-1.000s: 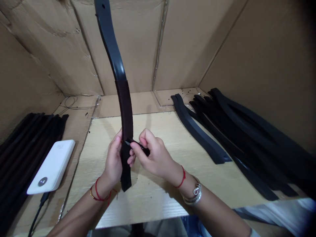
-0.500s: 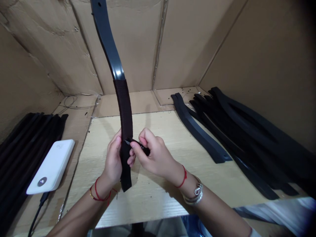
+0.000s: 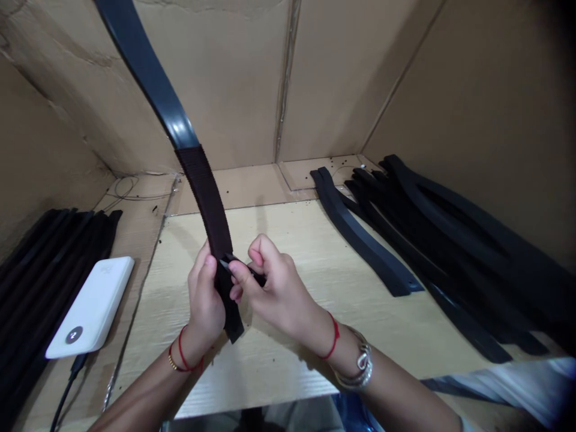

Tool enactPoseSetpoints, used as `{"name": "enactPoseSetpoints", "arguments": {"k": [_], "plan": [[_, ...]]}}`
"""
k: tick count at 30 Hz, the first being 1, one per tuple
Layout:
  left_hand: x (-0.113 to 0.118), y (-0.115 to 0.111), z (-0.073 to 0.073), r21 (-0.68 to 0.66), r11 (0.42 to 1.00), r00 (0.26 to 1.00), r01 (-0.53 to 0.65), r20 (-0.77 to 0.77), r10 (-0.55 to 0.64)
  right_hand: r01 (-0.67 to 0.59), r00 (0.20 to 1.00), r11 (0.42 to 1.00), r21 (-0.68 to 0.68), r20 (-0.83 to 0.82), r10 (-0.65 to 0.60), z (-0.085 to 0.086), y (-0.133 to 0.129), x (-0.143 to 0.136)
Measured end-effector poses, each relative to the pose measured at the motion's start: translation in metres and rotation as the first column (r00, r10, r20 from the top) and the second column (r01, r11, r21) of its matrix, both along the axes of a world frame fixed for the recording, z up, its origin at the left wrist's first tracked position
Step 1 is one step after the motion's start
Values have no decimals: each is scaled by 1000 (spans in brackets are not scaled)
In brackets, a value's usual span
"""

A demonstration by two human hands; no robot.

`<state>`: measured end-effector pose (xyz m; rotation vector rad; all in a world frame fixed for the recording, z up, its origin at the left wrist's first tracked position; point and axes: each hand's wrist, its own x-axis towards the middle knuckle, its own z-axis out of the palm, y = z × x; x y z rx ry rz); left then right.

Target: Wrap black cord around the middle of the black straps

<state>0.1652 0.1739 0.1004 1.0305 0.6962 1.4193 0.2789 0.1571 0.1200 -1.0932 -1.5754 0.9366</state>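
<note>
A long, curved black strip (image 3: pixel 148 78) rises from my hands toward the upper left. A dark brown, ribbed section (image 3: pixel 204 192) covers its middle. My left hand (image 3: pixel 204 291) is closed around the lower part, its thumb lying along the near face. In my right hand (image 3: pixel 274 285) is a small black tool with a pointed metal tip (image 3: pixel 224 263), pinched between thumb and fingers. That tip touches or nearly touches the strip at the lower end of the ribbed section. Most of the tool is hidden by my fingers, so its exact kind cannot be made out.
More black strips (image 3: pixel 364 234) lie at the right, several stacked together. Another stack of dark strips (image 3: pixel 58 252) is at the left, beside a white power bank (image 3: pixel 92 306) with a cable. Cardboard walls (image 3: pixel 216 90) enclose the pale tabletop (image 3: pixel 279 222). Thin wire (image 3: pixel 130 191) lies at the back left.
The strip's upper end has swung to the left, so it leans more. Both hands keep their grips, and the tool tip has shifted slightly left with the strip.
</note>
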Motion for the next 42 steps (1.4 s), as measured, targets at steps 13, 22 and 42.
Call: {"name": "enactPoseSetpoints", "arguments": {"k": [13, 22, 42], "plan": [[4, -5, -2, -94, 994, 998, 57, 19, -55, 97, 951, 960, 264, 258, -168, 0, -3, 1], [1, -7, 1, -128, 986, 994, 108, -19, -112, 76, 931, 947, 311, 317, -179, -3, 1, 5], [-7, -2, 10, -113, 971, 973, 212, 117, -199, -85, 995, 996, 39, 45, 84, 4, 1, 9]]}}
